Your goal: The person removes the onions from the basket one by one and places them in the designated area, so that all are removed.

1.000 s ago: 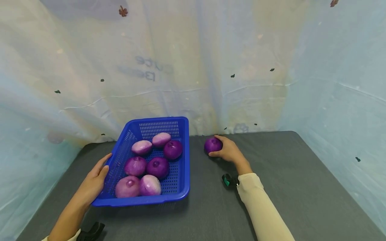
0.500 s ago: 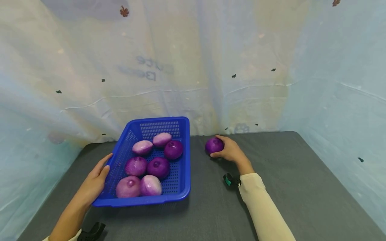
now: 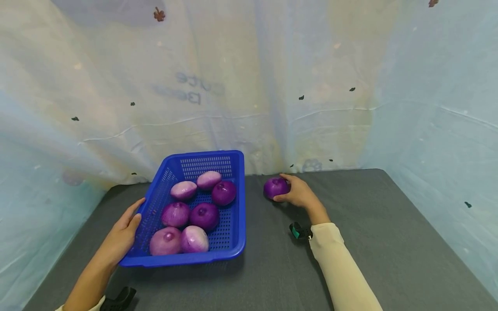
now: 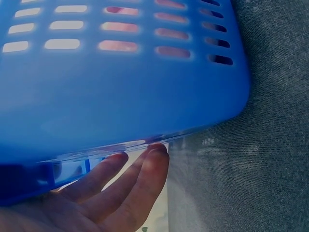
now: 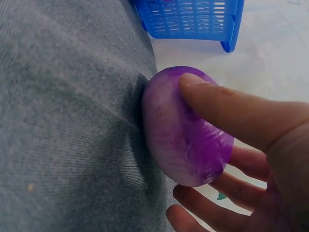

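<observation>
My left hand point(image 3: 118, 237) sits at about eight o'clock on the table point(image 3: 389, 242), fingers straight and flat against the left wall of the blue basket point(image 3: 233, 203). Nothing is pinched or curled there; in the left wrist view the fingertips point(image 4: 154, 154) simply lie under the rim, steadying it.

Inside the basket I count six onions already in place: a pale pair point(image 3: 196, 185) toward the far end, a dark one point(image 3: 223, 192) beside them at the right wall, two more point(image 3: 190, 214) in the middle, and two lighter ones point(image 3: 180, 240) at the near end, touching each other. There is bare floor left along the right side of the basket.

Moving right, at roughly one o'clock near the far edge of the table, the seventh onion point(image 3: 275, 188) lies on the grey cloth, just beside the basket's far right corner but apart from it. My right hand point(image 3: 298, 193) is curled round it, thumb over the top and fingers underneath, as the right wrist view shows, with the onion's underside close to the cloth; I cannot tell whether it still touches.

By my reckoning most of the job is done: six are in, this one is gripped but not yet carried over, and I see no other onions out on the table.
</observation>
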The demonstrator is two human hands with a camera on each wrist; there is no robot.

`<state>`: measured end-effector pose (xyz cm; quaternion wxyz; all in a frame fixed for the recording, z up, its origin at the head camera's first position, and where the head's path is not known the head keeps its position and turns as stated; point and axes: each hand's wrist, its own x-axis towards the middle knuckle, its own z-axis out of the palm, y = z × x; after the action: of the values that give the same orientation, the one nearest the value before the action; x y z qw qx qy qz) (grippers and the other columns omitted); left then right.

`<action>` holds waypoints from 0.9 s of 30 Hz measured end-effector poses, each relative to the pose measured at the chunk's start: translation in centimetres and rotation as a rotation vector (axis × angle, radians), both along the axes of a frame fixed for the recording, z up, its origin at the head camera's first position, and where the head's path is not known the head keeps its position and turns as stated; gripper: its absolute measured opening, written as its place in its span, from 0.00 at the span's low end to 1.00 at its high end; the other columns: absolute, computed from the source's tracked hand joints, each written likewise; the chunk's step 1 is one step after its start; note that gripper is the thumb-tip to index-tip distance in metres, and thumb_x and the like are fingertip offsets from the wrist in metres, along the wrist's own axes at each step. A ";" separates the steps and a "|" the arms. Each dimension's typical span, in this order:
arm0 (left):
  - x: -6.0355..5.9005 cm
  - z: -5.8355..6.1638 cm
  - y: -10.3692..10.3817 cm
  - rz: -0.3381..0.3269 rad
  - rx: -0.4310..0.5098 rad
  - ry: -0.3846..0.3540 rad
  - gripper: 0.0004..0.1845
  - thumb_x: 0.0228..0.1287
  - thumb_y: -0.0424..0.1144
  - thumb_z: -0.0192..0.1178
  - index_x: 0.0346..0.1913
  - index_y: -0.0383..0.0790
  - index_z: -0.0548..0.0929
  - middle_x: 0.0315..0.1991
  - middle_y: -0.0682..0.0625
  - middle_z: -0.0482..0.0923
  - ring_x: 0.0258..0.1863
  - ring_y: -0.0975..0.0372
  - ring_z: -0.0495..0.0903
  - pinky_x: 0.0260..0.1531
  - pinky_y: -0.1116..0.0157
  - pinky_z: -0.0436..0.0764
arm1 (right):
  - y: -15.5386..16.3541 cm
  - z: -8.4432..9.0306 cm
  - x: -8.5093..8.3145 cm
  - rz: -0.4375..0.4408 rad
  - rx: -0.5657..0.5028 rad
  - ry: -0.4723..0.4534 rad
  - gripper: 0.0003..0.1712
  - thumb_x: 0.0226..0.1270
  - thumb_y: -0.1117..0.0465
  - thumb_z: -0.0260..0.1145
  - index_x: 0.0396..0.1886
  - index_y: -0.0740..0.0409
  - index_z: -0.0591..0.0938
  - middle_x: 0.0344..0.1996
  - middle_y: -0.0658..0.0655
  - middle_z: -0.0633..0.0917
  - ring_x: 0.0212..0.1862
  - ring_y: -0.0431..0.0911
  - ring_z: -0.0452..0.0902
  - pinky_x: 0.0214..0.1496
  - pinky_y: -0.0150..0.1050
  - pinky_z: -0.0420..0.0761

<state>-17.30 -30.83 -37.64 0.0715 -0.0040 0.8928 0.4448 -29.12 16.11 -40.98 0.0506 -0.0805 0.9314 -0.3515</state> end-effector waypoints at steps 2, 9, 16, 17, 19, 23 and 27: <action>0.0 0.0 0.0 0.000 -0.002 -0.001 0.31 0.81 0.53 0.24 0.81 0.54 0.36 0.76 0.25 0.49 0.68 0.29 0.63 0.57 0.33 0.71 | 0.1 0.0 0.1 -0.002 -0.005 -0.003 0.51 0.57 0.52 0.77 0.77 0.57 0.62 0.68 0.70 0.71 0.68 0.64 0.69 0.66 0.62 0.71; 0.0 -0.2 0.0 0.001 -0.013 0.006 0.30 0.81 0.53 0.24 0.81 0.54 0.36 0.76 0.26 0.48 0.68 0.29 0.62 0.58 0.32 0.69 | 0.1 -0.1 0.1 -0.004 0.006 -0.012 0.50 0.59 0.51 0.76 0.77 0.57 0.62 0.73 0.69 0.66 0.71 0.65 0.66 0.67 0.62 0.70; 0.0 -0.2 0.0 0.001 -0.010 0.012 0.31 0.81 0.53 0.25 0.81 0.54 0.37 0.75 0.25 0.50 0.66 0.30 0.65 0.54 0.36 0.74 | 0.1 -0.1 0.2 -0.011 0.000 -0.020 0.50 0.59 0.51 0.76 0.77 0.56 0.62 0.74 0.68 0.65 0.71 0.65 0.65 0.67 0.62 0.71; 0.0 -0.2 0.0 0.000 -0.008 0.013 0.31 0.81 0.53 0.25 0.81 0.54 0.37 0.75 0.25 0.50 0.66 0.30 0.65 0.54 0.36 0.74 | 0.1 -0.2 0.2 -0.010 0.000 -0.020 0.50 0.59 0.51 0.76 0.77 0.56 0.62 0.74 0.68 0.65 0.71 0.65 0.65 0.67 0.62 0.70; 0.1 -0.2 0.0 0.001 -0.006 0.015 0.31 0.81 0.53 0.25 0.81 0.53 0.37 0.75 0.25 0.51 0.66 0.30 0.66 0.54 0.37 0.74 | 0.1 -0.2 0.2 -0.008 0.000 -0.018 0.50 0.59 0.51 0.76 0.77 0.56 0.62 0.74 0.67 0.64 0.72 0.65 0.64 0.68 0.62 0.70; 0.0 -0.2 0.0 0.003 -0.003 0.012 0.30 0.82 0.52 0.25 0.81 0.54 0.37 0.75 0.25 0.50 0.67 0.30 0.65 0.56 0.35 0.72 | 0.0 0.0 0.1 0.007 0.011 0.005 0.53 0.57 0.52 0.77 0.77 0.59 0.60 0.74 0.69 0.63 0.73 0.65 0.62 0.69 0.62 0.68; 0.0 -0.1 0.0 0.006 -0.007 0.004 0.30 0.81 0.53 0.24 0.81 0.55 0.36 0.75 0.26 0.50 0.67 0.30 0.64 0.56 0.33 0.71 | 0.0 0.4 0.1 0.016 0.024 0.030 0.54 0.56 0.52 0.78 0.77 0.60 0.60 0.74 0.69 0.62 0.73 0.65 0.62 0.69 0.62 0.68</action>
<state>-17.32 -30.87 -37.79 0.0682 -0.0062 0.8945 0.4418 -28.97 16.16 -40.60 0.0404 -0.0926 0.9355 -0.3384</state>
